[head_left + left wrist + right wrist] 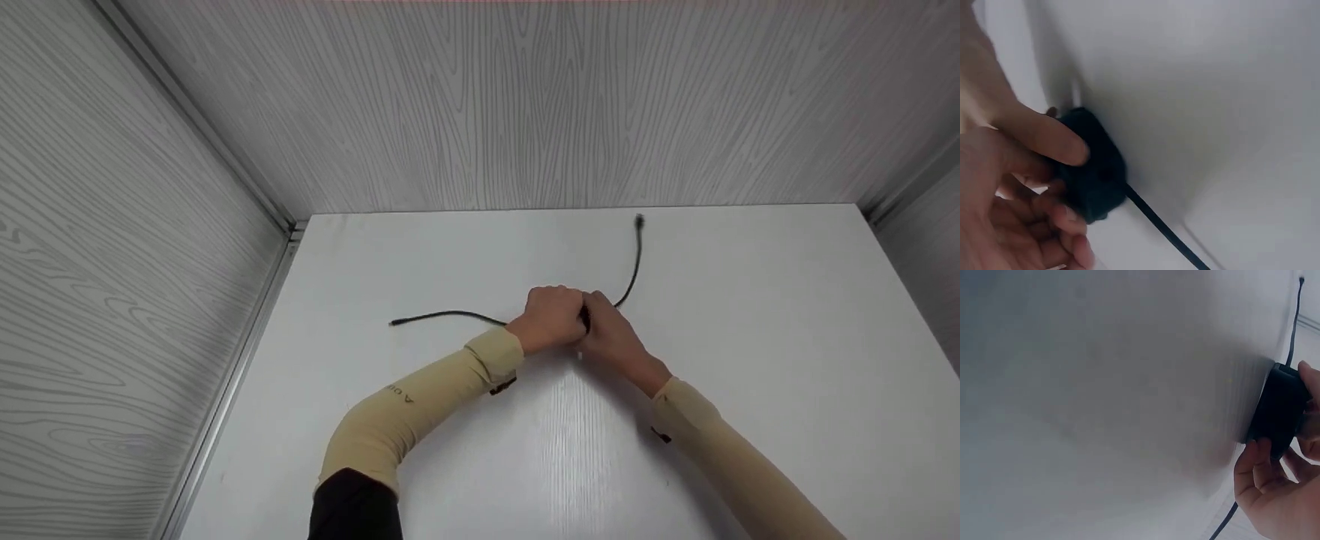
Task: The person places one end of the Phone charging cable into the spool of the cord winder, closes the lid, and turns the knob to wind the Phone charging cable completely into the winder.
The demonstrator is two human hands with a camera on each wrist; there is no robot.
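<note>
A small black box with rounded corners (1092,169) has a thin black cable (1165,229) coming out of its side. Both hands hold it close over the white table. In the head view, my left hand (553,316) grips the box from the left, and my right hand (615,337) holds it from the right. Only a dark sliver of the box (586,319) shows between them there. Fingertips and a thumb press against the box (1279,410) in the right wrist view. One cable end (397,322) extends left, the other (639,222) up and to the right.
The white tabletop (360,262) runs back to a grey wood-grain panel (480,105). A similar panel (112,262) with a metal edge strip stands along the left. Another wall panel (926,247) borders the right.
</note>
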